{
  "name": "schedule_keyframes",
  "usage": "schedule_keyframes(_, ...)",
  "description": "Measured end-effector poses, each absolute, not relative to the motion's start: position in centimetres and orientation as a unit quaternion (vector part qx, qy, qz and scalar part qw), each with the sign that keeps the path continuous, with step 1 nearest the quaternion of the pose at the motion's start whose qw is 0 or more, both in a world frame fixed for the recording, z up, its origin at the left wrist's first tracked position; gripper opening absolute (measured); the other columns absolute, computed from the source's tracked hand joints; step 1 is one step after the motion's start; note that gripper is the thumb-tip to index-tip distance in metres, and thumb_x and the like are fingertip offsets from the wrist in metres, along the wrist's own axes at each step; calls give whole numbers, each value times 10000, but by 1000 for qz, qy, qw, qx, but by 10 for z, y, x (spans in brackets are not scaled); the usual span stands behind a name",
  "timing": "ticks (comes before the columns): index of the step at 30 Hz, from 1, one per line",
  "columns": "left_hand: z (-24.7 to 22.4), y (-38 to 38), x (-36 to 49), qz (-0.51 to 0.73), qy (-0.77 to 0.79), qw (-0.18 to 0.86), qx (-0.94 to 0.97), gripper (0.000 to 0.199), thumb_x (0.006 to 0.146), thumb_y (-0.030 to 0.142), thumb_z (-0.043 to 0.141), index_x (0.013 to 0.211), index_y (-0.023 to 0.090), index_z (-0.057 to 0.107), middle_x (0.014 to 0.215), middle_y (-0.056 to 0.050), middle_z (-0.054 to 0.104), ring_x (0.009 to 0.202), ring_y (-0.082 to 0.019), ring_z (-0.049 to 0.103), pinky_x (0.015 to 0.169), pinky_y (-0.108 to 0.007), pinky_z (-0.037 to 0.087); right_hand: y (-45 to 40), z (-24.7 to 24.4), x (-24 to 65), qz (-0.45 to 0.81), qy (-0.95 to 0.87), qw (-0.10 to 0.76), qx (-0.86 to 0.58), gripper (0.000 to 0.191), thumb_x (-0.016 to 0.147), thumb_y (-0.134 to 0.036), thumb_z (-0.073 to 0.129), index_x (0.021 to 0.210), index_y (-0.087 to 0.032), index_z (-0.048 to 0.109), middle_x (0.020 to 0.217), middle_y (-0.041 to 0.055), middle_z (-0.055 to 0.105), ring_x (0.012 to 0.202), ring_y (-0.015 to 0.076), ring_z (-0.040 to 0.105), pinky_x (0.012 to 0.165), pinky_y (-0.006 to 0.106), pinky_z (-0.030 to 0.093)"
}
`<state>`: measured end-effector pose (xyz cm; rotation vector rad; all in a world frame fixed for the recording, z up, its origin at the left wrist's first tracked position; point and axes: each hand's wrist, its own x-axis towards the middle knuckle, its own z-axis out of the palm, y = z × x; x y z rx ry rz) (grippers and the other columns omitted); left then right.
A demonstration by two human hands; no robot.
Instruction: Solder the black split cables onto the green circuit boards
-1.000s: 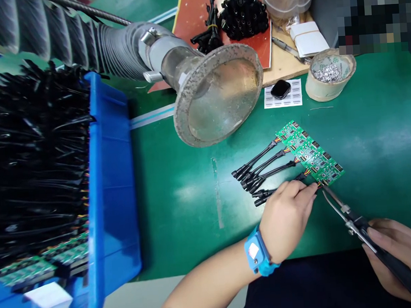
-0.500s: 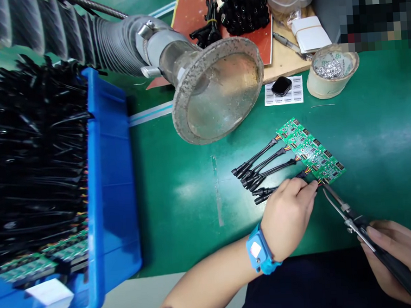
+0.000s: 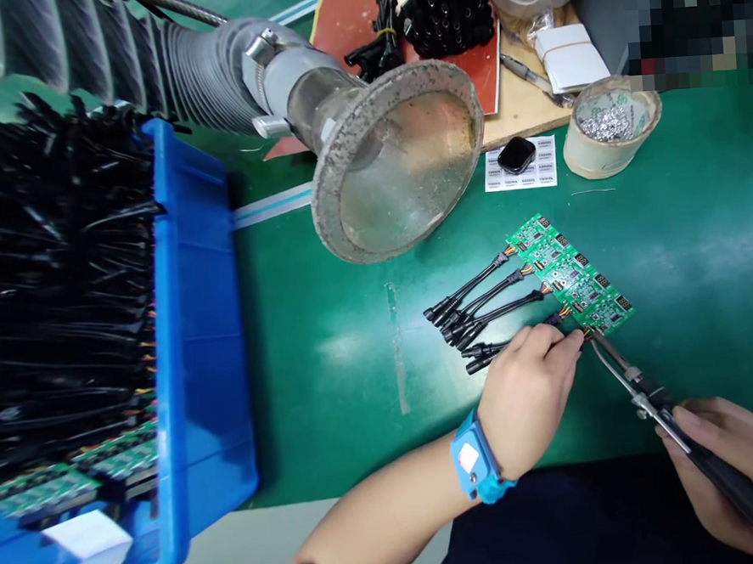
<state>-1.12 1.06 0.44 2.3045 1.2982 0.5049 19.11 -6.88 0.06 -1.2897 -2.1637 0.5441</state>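
A green circuit board panel [image 3: 571, 274] lies on the green bench, with several black cables [image 3: 479, 297] joined to its left edge by coloured wires. My left hand [image 3: 530, 396], a blue band [image 3: 475, 459] on its wrist, is closed on a cable at the panel's lower corner; its fingers hide most of that cable. My right hand [image 3: 712, 457] grips the black handle of a soldering iron [image 3: 658, 405]. A thin metal tube clamped alongside the iron curves toward its tip. The tip is at the wire ends on the panel's lower corner.
A fume extractor hood [image 3: 401, 166] hangs over the bench at upper middle. On the left stands a blue bin [image 3: 204, 326] full of black cables and boards. Behind the panel are a smartwatch face [image 3: 516, 155] on a label sheet and a tape-roll cup [image 3: 599, 159] holding metal scraps.
The thin tube beside the iron has shifted slightly closer to the tip. My left hand and the panel stay in place; the view has moved a little.
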Motion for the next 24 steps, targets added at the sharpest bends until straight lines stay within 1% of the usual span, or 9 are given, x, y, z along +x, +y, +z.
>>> schedule_keyframes(7,6,11,-11,177,470,222,836,248,904,210,437,1087,158,596,864,-49,584,782,-149,550,698,-295,529,-70,0,194,220,-809,288,-463,544,824,-31,454,1336,-163,323,758,42,580,636,156,542,553,283,484)
schedule_keyframes(10,6,10,-11,172,473,220,835,251,907,215,431,1089,153,593,864,-51,579,784,-153,546,696,-299,526,-68,1,193,219,-811,289,-458,594,830,-39,455,1378,-176,269,759,43,584,634,162,548,552,290,486)
schedule_keyframes(12,6,10,-10,170,475,220,835,253,906,210,432,1091,143,591,864,-53,575,789,-156,545,699,-300,524,-67,1,192,219,-815,289,-452,603,826,-29,455,1380,-167,262,753,43,585,637,161,550,563,292,487)
schedule_keyframes(14,6,10,-10,167,476,220,835,254,906,205,430,1094,140,588,869,-54,572,793,-156,541,704,-299,522,-66,1,192,208,-818,296,-447,562,818,-10,450,1346,-139,306,745,45,588,646,159,554,566,285,485)
schedule_keyframes(17,6,9,-10,161,474,216,839,257,909,199,417,1102,146,580,878,-54,570,785,-152,531,698,-294,521,-64,4,191,198,-815,296,-457,367,821,-12,441,1177,-103,439,712,45,590,621,145,547,541,270,474)
schedule_keyframes(19,6,9,-9,159,474,216,839,257,908,192,414,1101,145,577,878,-55,566,786,-151,529,698,-292,520,-62,7,189,203,-812,286,-467,239,836,-33,429,1058,-103,486,695,42,590,595,130,540,525,255,470)
schedule_keyframes(20,6,9,-9,159,476,216,838,256,907,188,414,1101,143,576,877,-56,563,788,-152,530,701,-292,520,-62,8,189,205,-810,285,-470,209,841,-42,428,1028,-104,496,689,39,589,583,124,536,520,249,469)
schedule_keyframes(22,6,9,-9,156,479,214,837,256,906,187,413,1101,140,572,874,-57,557,786,-153,530,697,-294,520,-63,9,190,201,-805,300,-470,227,832,-38,442,1040,-105,507,697,35,591,597,122,546,530,245,479)
schedule_keyframes(24,6,10,-9,151,479,211,839,258,908,194,406,1101,140,568,878,-59,555,778,-154,528,688,-296,520,-64,8,194,206,-794,322,-473,284,819,-40,472,1089,-116,508,743,40,598,659,136,569,567,252,497)
